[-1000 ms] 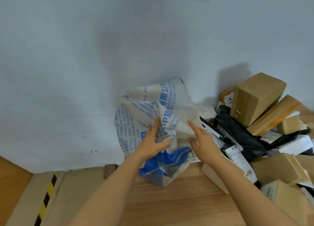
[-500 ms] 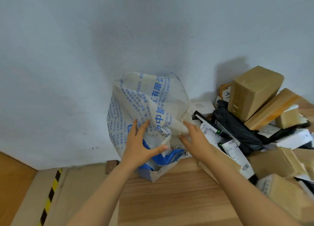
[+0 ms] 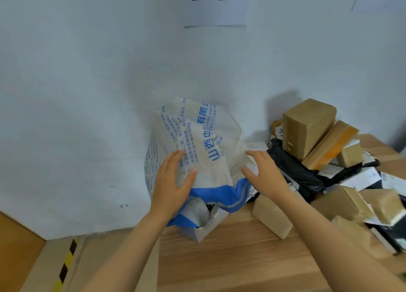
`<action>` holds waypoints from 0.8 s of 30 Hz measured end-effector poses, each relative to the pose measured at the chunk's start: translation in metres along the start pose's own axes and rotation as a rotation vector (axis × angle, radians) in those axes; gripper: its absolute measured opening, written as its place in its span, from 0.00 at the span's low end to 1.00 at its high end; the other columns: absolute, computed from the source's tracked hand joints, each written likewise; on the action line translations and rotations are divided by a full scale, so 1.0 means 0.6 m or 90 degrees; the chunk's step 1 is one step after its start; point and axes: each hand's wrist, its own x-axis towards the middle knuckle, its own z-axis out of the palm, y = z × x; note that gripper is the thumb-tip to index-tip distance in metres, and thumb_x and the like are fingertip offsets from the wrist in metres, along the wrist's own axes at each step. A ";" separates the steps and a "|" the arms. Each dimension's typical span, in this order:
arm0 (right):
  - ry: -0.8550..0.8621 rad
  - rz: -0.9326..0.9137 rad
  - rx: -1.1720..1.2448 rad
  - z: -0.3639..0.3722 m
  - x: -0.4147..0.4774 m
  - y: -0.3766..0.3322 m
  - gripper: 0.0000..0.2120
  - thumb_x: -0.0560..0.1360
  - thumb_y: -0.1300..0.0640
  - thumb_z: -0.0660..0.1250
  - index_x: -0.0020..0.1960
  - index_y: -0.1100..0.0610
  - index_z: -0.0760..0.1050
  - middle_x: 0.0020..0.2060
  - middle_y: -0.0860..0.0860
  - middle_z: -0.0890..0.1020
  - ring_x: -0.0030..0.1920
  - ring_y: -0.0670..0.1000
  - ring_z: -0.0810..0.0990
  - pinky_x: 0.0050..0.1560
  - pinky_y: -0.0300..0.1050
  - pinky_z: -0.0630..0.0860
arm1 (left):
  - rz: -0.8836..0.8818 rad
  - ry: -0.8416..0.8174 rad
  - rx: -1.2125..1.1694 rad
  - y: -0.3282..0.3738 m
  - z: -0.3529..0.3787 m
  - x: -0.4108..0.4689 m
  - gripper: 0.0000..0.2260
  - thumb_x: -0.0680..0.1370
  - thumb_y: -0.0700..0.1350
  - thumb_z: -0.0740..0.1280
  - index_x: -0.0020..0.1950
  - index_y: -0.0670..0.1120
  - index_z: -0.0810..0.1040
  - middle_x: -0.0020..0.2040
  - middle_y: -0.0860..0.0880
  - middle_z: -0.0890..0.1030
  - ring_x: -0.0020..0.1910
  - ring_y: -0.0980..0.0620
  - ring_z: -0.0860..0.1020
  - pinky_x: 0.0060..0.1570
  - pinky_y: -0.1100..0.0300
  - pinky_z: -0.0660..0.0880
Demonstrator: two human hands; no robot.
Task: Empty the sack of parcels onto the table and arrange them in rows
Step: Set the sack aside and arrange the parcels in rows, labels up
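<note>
A white woven plastic sack (image 3: 211, 146), printed with blue lettering and edged with a blue band, stands crumpled at the back of the pale wooden surface (image 3: 230, 261). It leans against the light grey wall (image 3: 87, 94), at 12 o'clock from the person. Its blue-banded opening is at the bottom, and a white cardboard carton (image 3: 203, 231) pokes out there at the sack's 6 o'clock, resting on the surface.

The left hand (image 3: 172, 183) lies flat on the sack at its 8 o'clock side. Its fingers are straight and together and the thumb is spread over the fabric, so it is released, pressing rather than clutching. The right hand (image 3: 267, 175) is at the sack's 4 o'clock side, fingers stretched and apart, fingertips touching the fabric, also released and gripping nothing.

At 3 o'clock of the sack a heap of parcels (image 3: 342, 201) lies on the surface. A tall brown cardboard box (image 3: 307, 127) sits tilted on top, and a flatter brown box with an orange-taped side (image 3: 329, 146) leans against it at its 4 o'clock. A crumpled black plastic mailer bag (image 3: 296, 171) lies beneath both. A small plain brown carton (image 3: 271, 218) sits just under the right wrist. The parcels beyond it are blurred.

A white paper sheet with black handwritten strokes (image 3: 216, 6) hangs on the wall at 12 o'clock above the sack. At 7 o'clock, a yellow-and-black striped strip (image 3: 66, 267) lies below the surface's left edge.
</note>
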 end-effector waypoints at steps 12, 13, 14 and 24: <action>0.042 -0.064 0.102 -0.099 0.011 -0.022 0.16 0.81 0.48 0.59 0.64 0.54 0.74 0.59 0.49 0.76 0.60 0.47 0.73 0.61 0.43 0.69 | 0.089 0.084 0.011 0.136 0.012 -0.004 0.17 0.80 0.52 0.59 0.69 0.52 0.71 0.65 0.58 0.72 0.64 0.67 0.67 0.66 0.66 0.64; 0.039 -0.081 0.101 -0.108 0.014 -0.024 0.16 0.81 0.48 0.59 0.64 0.55 0.74 0.59 0.49 0.76 0.60 0.48 0.73 0.61 0.43 0.69 | 0.092 0.100 0.019 0.150 0.014 -0.006 0.17 0.80 0.51 0.59 0.68 0.51 0.72 0.65 0.57 0.73 0.64 0.67 0.67 0.65 0.70 0.62; 0.034 -0.098 0.101 -0.117 0.016 -0.026 0.16 0.81 0.49 0.59 0.65 0.55 0.73 0.60 0.50 0.76 0.61 0.48 0.73 0.62 0.44 0.69 | 0.092 0.113 0.031 0.163 0.016 -0.007 0.17 0.80 0.51 0.59 0.68 0.51 0.72 0.65 0.56 0.74 0.64 0.66 0.67 0.64 0.73 0.61; -0.023 -0.209 0.120 -0.173 -0.022 -0.013 0.16 0.77 0.56 0.64 0.65 0.53 0.72 0.57 0.48 0.73 0.56 0.45 0.71 0.57 0.39 0.67 | 0.096 0.176 0.086 0.280 0.072 -0.086 0.14 0.78 0.47 0.63 0.63 0.52 0.74 0.59 0.56 0.76 0.59 0.61 0.71 0.57 0.75 0.64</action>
